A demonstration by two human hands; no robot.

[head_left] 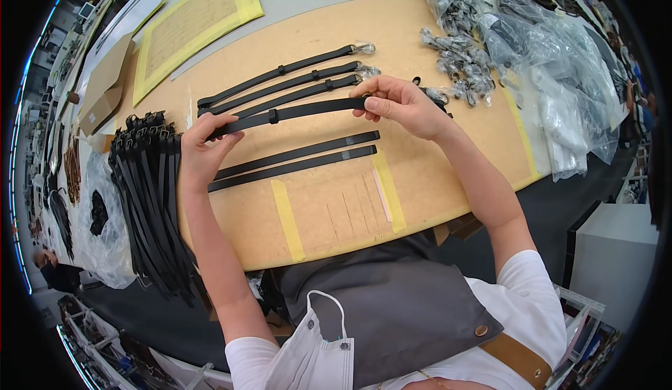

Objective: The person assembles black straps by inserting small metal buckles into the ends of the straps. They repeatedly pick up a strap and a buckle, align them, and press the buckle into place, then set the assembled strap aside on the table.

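A black strap (315, 109) with a small keeper loop stretches between my two hands above the table. My left hand (204, 148) pinches its left end between thumb and fingers. At the other end, my right hand (402, 107) grips the strap with thumb and fingertips, which partly cover that end. Beyond it lie three similar straps (280, 72), their right ends fitted with metal pieces in clear plastic (365, 48). Nearer to me, two plain black straps (301, 153) lie side by side; my left hand and wrist hide their left ends.
A thick bundle of black straps (150, 187) hangs over the table's left edge beside a clear plastic bag (105, 229). Plastic-wrapped metal parts (462, 61) and large clear bags (560, 75) cover the right side. Yellow tape strips (287, 222) mark the tan tabletop (245, 239).
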